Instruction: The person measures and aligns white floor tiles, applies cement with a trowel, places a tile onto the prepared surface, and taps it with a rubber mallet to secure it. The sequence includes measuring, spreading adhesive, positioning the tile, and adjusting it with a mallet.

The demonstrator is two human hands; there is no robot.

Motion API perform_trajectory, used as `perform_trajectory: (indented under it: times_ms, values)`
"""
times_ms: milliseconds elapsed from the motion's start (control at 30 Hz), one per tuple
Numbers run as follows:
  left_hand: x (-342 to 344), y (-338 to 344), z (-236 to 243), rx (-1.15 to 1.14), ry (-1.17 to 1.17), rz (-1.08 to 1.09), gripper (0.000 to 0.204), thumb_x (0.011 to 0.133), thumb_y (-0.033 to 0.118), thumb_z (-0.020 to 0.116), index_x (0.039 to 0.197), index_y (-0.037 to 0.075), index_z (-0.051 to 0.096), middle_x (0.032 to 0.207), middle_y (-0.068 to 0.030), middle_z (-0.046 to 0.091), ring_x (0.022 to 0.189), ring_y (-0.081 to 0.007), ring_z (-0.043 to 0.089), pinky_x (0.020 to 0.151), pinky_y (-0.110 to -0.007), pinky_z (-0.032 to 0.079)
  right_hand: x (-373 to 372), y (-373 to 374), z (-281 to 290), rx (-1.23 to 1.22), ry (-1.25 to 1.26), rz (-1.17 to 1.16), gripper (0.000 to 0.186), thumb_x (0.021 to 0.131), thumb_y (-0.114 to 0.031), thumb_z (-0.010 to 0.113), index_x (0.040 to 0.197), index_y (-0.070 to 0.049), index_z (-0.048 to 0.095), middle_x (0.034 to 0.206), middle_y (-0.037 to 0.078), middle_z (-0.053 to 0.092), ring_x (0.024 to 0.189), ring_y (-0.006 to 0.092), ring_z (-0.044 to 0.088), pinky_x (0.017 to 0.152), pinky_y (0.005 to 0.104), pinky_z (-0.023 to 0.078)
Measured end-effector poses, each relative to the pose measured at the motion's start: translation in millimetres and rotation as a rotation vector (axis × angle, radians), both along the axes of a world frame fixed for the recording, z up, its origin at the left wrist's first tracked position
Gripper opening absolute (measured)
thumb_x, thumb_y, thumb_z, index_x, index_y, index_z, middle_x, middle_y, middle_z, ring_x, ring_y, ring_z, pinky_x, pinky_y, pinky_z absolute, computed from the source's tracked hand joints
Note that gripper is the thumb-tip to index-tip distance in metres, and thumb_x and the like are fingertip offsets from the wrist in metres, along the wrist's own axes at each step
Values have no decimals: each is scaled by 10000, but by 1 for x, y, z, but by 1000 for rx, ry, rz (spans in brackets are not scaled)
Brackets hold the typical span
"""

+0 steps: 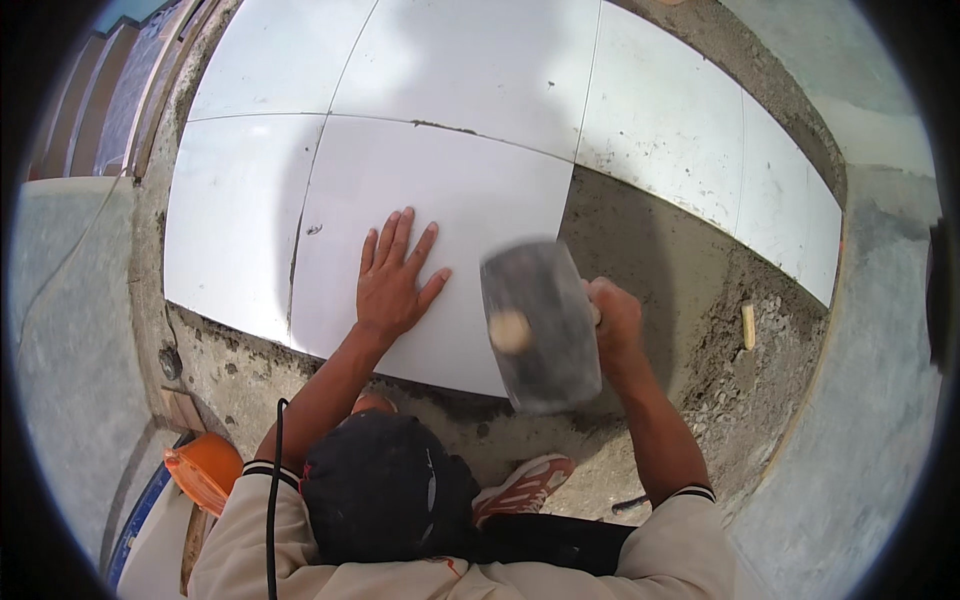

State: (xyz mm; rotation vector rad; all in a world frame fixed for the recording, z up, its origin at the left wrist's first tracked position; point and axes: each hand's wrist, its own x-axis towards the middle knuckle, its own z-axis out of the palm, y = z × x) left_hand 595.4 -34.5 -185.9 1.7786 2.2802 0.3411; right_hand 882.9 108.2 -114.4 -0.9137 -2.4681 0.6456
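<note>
My left hand (pixel 392 285) lies flat with fingers spread on a large white floor tile (pixel 430 180). In my right hand (pixel 617 318) is the handle of a mallet, with the fingers wrapped round it. The mallet's big dark grey head (pixel 548 355) shows over the tile's right edge, slightly blurred, and the pale end of the wooden handle pokes through it. Whether the head touches the tile, I cannot tell. Most of the handle is hidden behind the head and my fist.
More white tiles (pixel 230 215) adjoin on the left, far side and right. Bare grey mortar (pixel 625 225) lies right of the tile, with rubble (pixel 745 390) and a small wood piece (pixel 748 327) nearby. An orange bucket (pixel 212 470) stands at lower left. Grey walls (pixel 865 400) flank the floor.
</note>
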Motion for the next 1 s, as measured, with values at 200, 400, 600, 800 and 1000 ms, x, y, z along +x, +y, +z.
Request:
perform_trajectory:
  times_ms: [200, 400, 600, 800, 1000]
  values:
    - [-2, -3, -2, 32, -2, 24, 647, 1006, 516, 581, 1559, 195, 478, 1679, -143, 302, 1566, -299, 250, 1273, -504, 165, -4, 7, -19, -6, -259, -57, 189, 810, -36, 720, 927, -69, 576, 786, 130, 626, 726, 364, 664, 634, 468, 533]
    - [-2, -7, -3, 78, -72, -5, 664, 993, 491, 599, 1555, 166, 464, 1666, -173, 306, 1555, -340, 265, 1259, -542, 203, -8, -1, -21, -131, -110, -47, 156, 854, -48, 710, 904, -71, 564, 808, 177, 639, 780, 401, 685, 641, 490, 529]
    - [-5, -10, -13, 163, -77, 0, 587, 1012, 428, 584, 1485, 86, 517, 1639, -192, 346, 1538, -333, 303, 1248, -523, 257, -49, 6, -16, -15, -217, -93, 168, 861, -82, 732, 896, -69, 569, 763, 175, 617, 721, 394, 678, 626, 444, 521]
    - [1, -12, -6, 141, -181, -145, 610, 1054, 470, 496, 1524, 82, 477, 1643, -124, 377, 1554, -262, 289, 1290, -448, 215, -94, 12, 0, -53, 102, 109, 203, 849, -104, 745, 921, -56, 561, 758, 162, 620, 715, 401, 671, 624, 437, 527]
    - [3, -14, -10, 12, -251, -130, 650, 1041, 516, 503, 1524, 82, 479, 1628, -114, 395, 1547, -255, 293, 1298, -429, 201, -121, 52, -34, -11, -383, 220, 187, 856, -64, 718, 972, -45, 572, 771, 157, 633, 719, 384, 678, 608, 471, 523]
